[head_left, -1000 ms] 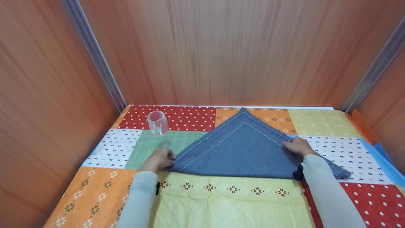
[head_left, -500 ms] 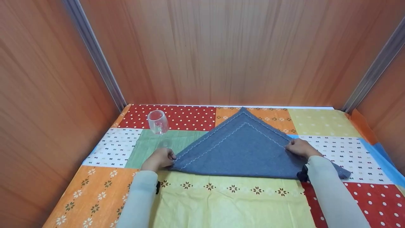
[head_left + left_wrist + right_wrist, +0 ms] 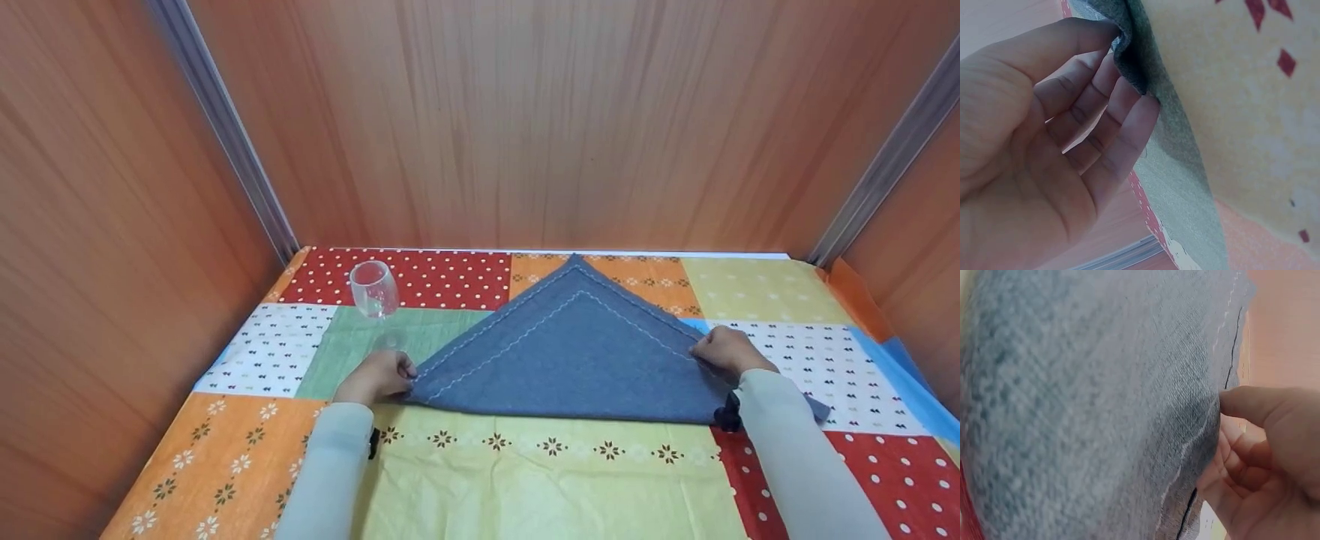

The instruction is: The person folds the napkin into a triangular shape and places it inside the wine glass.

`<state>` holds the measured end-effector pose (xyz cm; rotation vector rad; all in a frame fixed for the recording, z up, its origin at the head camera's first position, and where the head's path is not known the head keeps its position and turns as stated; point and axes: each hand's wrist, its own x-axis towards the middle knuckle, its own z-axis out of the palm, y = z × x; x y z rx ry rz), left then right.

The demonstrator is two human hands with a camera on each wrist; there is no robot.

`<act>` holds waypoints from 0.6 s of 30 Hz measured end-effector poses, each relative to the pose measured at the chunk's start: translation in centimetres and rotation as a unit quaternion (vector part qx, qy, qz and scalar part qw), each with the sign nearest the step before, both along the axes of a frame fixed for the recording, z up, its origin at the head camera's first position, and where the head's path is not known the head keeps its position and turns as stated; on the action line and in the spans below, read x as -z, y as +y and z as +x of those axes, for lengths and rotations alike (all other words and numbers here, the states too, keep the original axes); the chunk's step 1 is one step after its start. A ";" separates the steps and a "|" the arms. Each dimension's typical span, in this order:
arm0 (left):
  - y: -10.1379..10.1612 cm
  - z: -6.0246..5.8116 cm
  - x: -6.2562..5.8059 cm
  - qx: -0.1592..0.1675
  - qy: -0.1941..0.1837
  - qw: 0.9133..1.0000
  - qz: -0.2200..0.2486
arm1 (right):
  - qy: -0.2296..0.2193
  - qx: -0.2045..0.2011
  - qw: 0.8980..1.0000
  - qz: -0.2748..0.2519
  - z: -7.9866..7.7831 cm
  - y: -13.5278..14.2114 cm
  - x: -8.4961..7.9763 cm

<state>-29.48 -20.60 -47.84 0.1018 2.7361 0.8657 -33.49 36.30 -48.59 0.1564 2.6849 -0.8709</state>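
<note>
A blue-grey cloth napkin [image 3: 570,367] with pale zigzag stitching lies folded into a triangle, its peak pointing to the back wall. At its left corner my left hand [image 3: 377,375] pinches the fabric; in the left wrist view the thumb and fingertips hold a bit of the napkin [image 3: 1123,39]. My right hand [image 3: 727,349] grips the napkin's right sloping edge, thumb on top and fingers behind, as the right wrist view shows on the napkin [image 3: 1129,405]. The right corner pokes out beyond the right sleeve, which hides part of it.
A clear stemless glass [image 3: 374,289] stands at the back left, beyond my left hand. A patchwork tablecloth [image 3: 540,487] covers the table. Wood-look panels [image 3: 525,127] close off the back and both sides.
My right hand has slid a little to the right along the napkin's sloping edge. The left hand stays at its corner, and the glass has not moved.
</note>
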 end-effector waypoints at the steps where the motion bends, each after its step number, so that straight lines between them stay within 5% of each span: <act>1: 0.0 0.0 0.0 0.000 0.000 1.000 -0.001 | -0.005 0.004 1.000 0.004 0.0 0.0 0.0; 14: 0.1 0.2 -0.3 0.011 0.012 1.000 -0.015 | 0.037 -0.026 0.998 0.037 0.0 0.1 0.0; 18: 0.0 0.2 -0.3 0.017 0.012 1.000 -0.021 | 0.020 -0.034 0.999 0.031 0.2 0.3 0.0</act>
